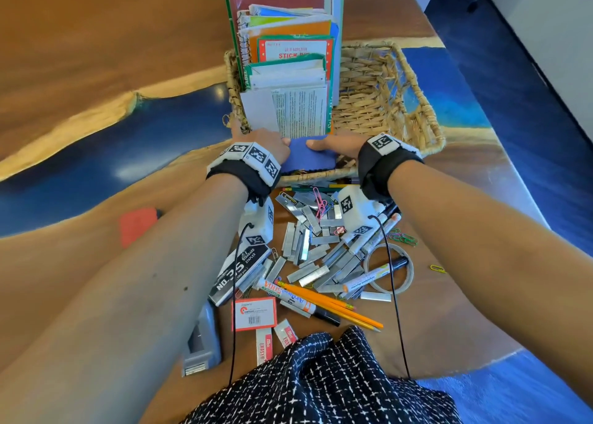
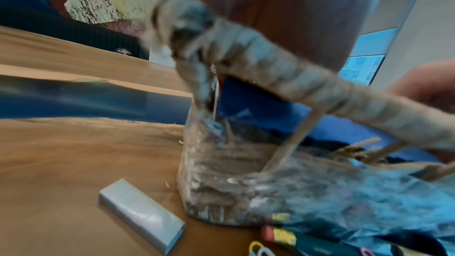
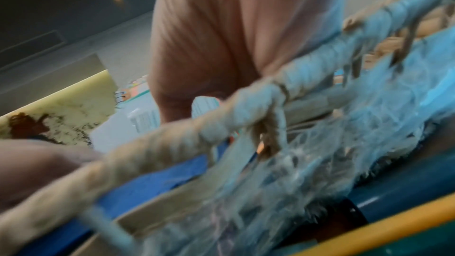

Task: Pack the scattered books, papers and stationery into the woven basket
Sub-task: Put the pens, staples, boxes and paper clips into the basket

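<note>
The woven basket (image 1: 417,102) stands on the table with notebooks and papers (image 1: 288,70) upright in its left half; its right half shows bare weave. Both hands reach over its near rim and hold a flat blue book (image 1: 309,158) between them. My left hand (image 1: 272,144) grips the book's left end, and my right hand (image 1: 337,142) holds the right end with the thumb on top. In the left wrist view the blue book (image 2: 258,100) sits behind the blurred rim (image 2: 283,77). The right wrist view shows the rim (image 3: 172,137) and blue book (image 3: 157,180) too.
Loose stationery lies between my forearms: staple strips (image 1: 308,247), a staple box (image 1: 239,272), markers (image 1: 295,298), pencils (image 1: 330,305), a tape roll (image 1: 390,269), erasers (image 1: 264,346), a stapler (image 1: 200,343), paper clips (image 1: 404,237). A red item (image 1: 138,226) lies left. The table's edge runs along the right.
</note>
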Motion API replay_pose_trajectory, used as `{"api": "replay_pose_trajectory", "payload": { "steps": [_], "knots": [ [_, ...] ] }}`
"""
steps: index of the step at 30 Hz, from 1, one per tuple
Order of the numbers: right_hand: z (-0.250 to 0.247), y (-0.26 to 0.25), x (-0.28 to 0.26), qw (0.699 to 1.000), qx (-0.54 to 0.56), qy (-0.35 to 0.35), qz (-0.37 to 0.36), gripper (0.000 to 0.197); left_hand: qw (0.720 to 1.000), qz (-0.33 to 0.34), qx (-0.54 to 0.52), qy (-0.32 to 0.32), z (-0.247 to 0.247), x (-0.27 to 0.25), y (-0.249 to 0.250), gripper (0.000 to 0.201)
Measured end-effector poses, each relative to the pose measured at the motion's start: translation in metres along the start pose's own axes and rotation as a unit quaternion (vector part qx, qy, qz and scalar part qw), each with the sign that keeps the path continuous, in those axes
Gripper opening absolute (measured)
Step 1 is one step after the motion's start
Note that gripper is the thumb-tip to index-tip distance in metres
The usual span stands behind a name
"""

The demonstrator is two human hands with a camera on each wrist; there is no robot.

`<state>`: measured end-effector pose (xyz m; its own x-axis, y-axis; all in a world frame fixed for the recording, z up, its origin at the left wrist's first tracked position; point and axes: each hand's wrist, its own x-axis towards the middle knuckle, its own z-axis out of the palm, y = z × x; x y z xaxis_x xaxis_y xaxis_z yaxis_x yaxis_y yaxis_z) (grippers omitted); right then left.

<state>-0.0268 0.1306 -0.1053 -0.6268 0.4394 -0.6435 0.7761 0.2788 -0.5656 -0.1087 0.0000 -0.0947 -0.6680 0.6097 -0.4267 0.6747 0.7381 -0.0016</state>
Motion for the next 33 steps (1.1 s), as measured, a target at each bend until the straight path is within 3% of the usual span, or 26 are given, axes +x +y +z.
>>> {"api": "replay_pose_trajectory", "payload": {
  "steps": [5, 12, 14, 20, 25, 29, 33],
  "knots": [
    [0.006, 0.008, 0.011, 0.997, 0.067, 0.026, 0.005, 0.074, 1.0, 0.005, -0.014, 0.015, 0.003, 0.005, -0.001, 0.046],
    [0.013, 0.011, 0.017, 0.986, 0.151, 0.071, 0.008, 0.052, 0.999, 0.023, -0.024, 0.028, 0.003, 0.007, -0.007, 0.045],
    [0.014, 0.01, 0.017, 0.988, 0.129, 0.079, 0.012, 0.052, 0.998, 0.032, -0.02, 0.048, 0.004, 0.008, -0.007, 0.046],
    [0.014, 0.005, 0.009, 0.997, 0.015, 0.075, 0.001, 0.073, 0.991, 0.049, -0.015, 0.127, 0.015, 0.008, -0.006, 0.036],
    [0.02, 0.006, -0.003, 0.981, -0.057, 0.174, -0.062, 0.07, 0.977, 0.058, -0.062, 0.197, 0.017, 0.005, -0.01, 0.035],
    [0.023, 0.012, -0.019, 0.943, -0.086, 0.281, -0.153, 0.057, 0.934, 0.025, -0.215, 0.284, 0.017, -0.008, -0.021, 0.025],
    [0.026, 0.02, -0.027, 0.924, -0.091, 0.31, -0.204, 0.046, 0.852, -0.114, -0.335, 0.386, 0.029, -0.036, -0.041, 0.023]
  ]
}}
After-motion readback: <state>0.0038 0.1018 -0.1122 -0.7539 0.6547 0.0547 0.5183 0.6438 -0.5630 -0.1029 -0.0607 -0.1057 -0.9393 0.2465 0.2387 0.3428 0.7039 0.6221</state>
